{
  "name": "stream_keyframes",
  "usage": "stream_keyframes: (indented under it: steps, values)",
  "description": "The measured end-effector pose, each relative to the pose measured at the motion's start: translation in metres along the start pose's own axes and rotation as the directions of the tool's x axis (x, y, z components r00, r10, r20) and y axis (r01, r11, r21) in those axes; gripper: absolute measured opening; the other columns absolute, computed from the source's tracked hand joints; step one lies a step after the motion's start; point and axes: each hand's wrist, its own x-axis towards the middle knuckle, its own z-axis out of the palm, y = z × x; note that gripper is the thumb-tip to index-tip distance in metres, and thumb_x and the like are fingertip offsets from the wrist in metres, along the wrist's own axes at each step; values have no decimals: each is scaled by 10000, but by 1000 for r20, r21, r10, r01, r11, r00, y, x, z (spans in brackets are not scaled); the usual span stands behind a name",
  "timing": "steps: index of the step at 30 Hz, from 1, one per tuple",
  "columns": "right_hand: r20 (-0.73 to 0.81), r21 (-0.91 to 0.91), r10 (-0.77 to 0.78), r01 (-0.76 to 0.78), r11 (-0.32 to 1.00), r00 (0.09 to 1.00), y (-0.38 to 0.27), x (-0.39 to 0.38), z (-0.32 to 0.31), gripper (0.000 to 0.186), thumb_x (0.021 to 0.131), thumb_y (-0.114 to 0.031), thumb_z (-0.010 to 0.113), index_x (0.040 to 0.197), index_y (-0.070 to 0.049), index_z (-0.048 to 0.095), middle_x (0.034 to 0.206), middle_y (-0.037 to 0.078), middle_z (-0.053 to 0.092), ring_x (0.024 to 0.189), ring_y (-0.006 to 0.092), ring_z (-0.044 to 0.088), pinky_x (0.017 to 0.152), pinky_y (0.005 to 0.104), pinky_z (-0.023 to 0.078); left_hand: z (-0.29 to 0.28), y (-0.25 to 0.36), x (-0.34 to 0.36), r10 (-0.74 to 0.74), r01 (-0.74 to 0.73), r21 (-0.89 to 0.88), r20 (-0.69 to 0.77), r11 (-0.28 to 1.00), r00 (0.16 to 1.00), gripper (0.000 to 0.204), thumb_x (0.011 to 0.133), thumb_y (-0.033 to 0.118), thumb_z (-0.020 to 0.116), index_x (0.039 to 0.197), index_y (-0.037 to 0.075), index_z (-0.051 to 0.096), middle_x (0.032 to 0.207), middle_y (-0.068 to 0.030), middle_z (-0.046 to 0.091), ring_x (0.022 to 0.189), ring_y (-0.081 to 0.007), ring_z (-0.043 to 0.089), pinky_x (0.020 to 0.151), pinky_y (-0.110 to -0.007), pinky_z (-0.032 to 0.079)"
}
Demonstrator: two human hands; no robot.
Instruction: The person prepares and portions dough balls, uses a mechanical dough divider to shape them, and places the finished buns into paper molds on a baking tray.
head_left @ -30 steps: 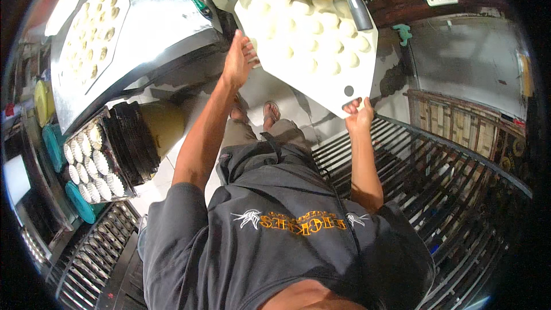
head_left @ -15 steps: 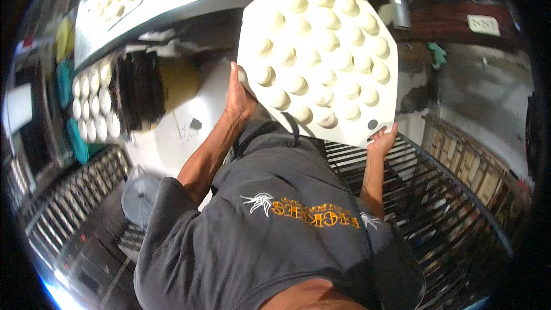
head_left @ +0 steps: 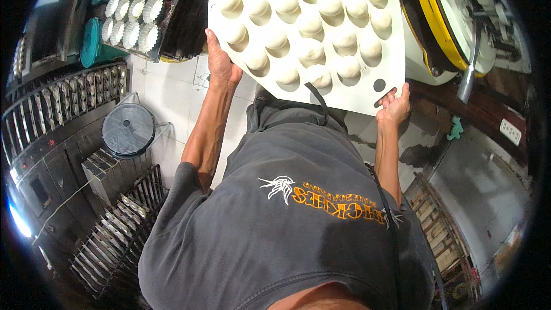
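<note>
Drawn nearer, before the grey-shirted torso, the angular white board carries round pale dough balls; right fingers clasp its corner; left hand braces opposite, grasp unclear, likely for balance.

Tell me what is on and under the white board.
On the white board sit many pale dough balls. Tiled floor shows past its lower-left edge; whatever lies directly beneath is covered.
</note>
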Motion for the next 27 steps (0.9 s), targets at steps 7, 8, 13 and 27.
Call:
stream_keyframes:
  steps: [7,8,13,27]
  values:
    - [93,-145,50,-36,989,994,-8,-3,63,327,1008,-384,582,1030,-58,591,721,-11,477,511,86,390,458,279,340,-21,40,32,22,-20,67,-36,998,999,630,1098,487,304,1524,24,341,1525,-141,454,1374,-305,485,1161,-468,408]
    - [106,-166,51,-33,985,993,-12,-4,72,323,1013,-379,574,1036,-58,592,718,-12,474,514,85,390,464,282,340,-24,44,40,15,-13,77,-25,997,1000,624,1101,478,299,1524,20,338,1525,-145,453,1370,-305,490,1159,-464,413]
    - [131,-236,140,-107,966,981,-26,-24,93,263,1052,-337,520,935,-102,543,656,-38,416,492,89,340,472,286,317,-22,60,45,-52,53,0,-77,999,996,618,1108,448,286,1519,-12,326,1529,-160,447,1375,-296,488,1154,-451,424]
    - [-6,-158,226,-224,962,974,9,-4,49,331,1018,-461,587,902,-159,518,610,-61,352,430,75,313,387,255,245,-58,82,87,157,60,927,-127,371,979,486,1061,339,476,1371,-31,533,1326,-211,612,1253,-298,578,1074,-377,429]
